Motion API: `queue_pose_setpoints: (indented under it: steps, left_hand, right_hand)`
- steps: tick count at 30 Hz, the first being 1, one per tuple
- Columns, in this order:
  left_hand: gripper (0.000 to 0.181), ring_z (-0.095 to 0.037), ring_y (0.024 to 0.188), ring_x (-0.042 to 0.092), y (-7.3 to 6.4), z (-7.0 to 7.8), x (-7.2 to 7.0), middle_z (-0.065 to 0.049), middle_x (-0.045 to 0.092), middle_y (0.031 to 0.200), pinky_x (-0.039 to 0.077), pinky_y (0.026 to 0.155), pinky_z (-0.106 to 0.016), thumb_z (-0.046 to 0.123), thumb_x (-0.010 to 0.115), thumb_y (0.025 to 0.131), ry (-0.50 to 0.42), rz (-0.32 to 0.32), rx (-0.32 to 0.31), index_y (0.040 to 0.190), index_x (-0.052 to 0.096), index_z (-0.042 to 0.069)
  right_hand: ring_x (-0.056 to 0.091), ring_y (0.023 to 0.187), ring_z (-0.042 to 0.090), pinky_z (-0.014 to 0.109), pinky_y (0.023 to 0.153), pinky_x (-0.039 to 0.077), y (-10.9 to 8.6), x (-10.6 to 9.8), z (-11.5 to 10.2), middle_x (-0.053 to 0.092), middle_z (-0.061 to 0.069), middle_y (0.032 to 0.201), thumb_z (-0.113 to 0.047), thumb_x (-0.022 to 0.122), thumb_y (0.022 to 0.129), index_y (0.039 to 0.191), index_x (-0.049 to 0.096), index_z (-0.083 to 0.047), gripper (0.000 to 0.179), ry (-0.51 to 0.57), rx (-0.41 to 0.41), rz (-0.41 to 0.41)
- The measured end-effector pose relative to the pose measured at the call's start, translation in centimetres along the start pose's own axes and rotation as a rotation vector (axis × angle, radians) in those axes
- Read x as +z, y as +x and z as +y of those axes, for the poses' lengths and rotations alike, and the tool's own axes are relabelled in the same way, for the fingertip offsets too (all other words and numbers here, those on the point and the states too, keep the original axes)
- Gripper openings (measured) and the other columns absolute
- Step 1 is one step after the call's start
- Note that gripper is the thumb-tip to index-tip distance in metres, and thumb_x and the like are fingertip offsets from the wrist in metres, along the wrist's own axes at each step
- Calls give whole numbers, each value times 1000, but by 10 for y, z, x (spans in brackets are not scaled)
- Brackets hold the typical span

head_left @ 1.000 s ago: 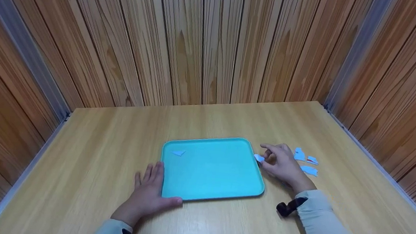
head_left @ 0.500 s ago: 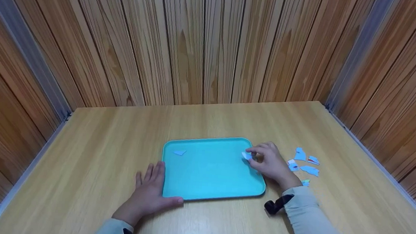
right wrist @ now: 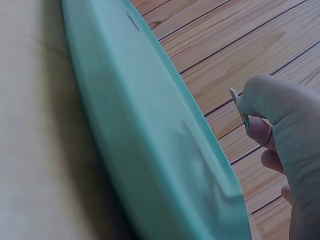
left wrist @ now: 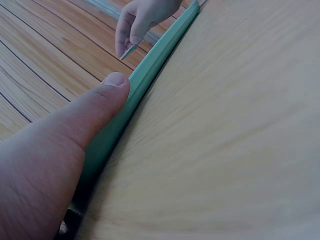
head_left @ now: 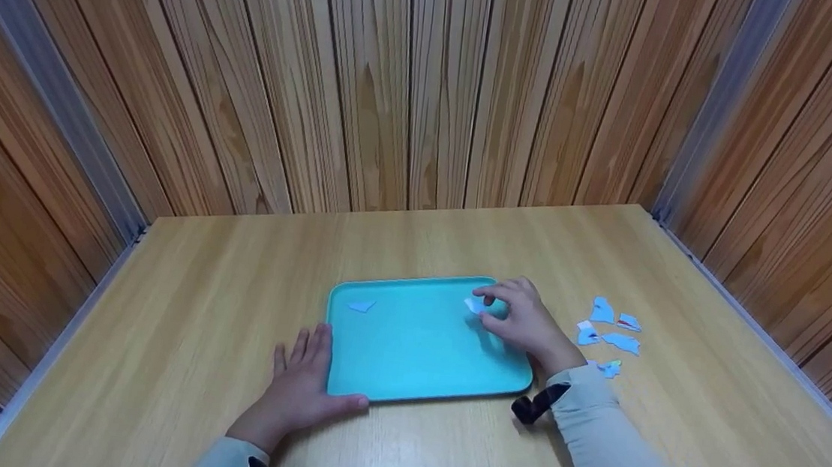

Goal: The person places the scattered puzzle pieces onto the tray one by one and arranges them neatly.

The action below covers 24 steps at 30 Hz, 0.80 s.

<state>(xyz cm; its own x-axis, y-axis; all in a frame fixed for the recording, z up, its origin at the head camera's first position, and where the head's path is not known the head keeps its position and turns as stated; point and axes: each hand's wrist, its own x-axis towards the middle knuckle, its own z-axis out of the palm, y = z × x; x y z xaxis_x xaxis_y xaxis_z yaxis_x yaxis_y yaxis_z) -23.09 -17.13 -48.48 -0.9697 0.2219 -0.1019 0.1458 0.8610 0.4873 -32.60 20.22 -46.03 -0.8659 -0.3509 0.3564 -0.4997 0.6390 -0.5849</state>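
Paper scrap (head_left: pixel 473 305) hangs pinched between thumb and finger of the right hand (head_left: pixel 525 322), above the right part of the tray (head_left: pixel 406 345); a slack pinch could let it flutter past the tray's rim. The left hand (head_left: pixel 304 389), fingers straight, rests against the tray's near-left corner, where a nudge might shift the flat scrap (head_left: pixel 361 306) near its far-left corner. The right sleeve (head_left: pixel 616 439) could brush the loose scraps (head_left: pixel 621 342) right of the tray.

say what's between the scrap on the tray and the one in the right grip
The head view shows only bare tray between the resting scrap and held scrap.
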Motion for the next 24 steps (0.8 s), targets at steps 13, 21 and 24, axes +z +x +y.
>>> queue_pose_setpoints:
  steps: [13, 21, 24]
  left_hand:
    - [138, -37, 154, -14, 0, 0, 0, -12, -2, 170, -18, 115, -63, 87, 62, 71, -19, -8, -3, 162, -4, 8]
    - [138, -37, 154, -13, 0, 1, -2, -12, -1, 170, -18, 115, -62, 86, 64, 70, -28, -4, -2, 162, -3, 8]
    - [138, -36, 154, -14, 0, 0, -2, -11, -2, 170, -19, 115, -62, 86, 64, 70, -30, -8, -6, 162, -3, 9]
  right_hand:
    - [42, 119, 24, 46, 96, 40, 14, 14, -17, 62, -2, 111, -22, 73, 92, 128, 71, -19, 36, -5, 45, -64]
    - [44, 116, 21, 43, 95, 42, 24, 25, -21, 61, -6, 109, -25, 72, 92, 129, 70, -22, 36, -6, 72, -110]
    - [44, 113, 21, 41, 92, 42, 27, 29, -22, 62, -6, 107, -25, 72, 92, 128, 70, -22, 35, -1, 73, -121]
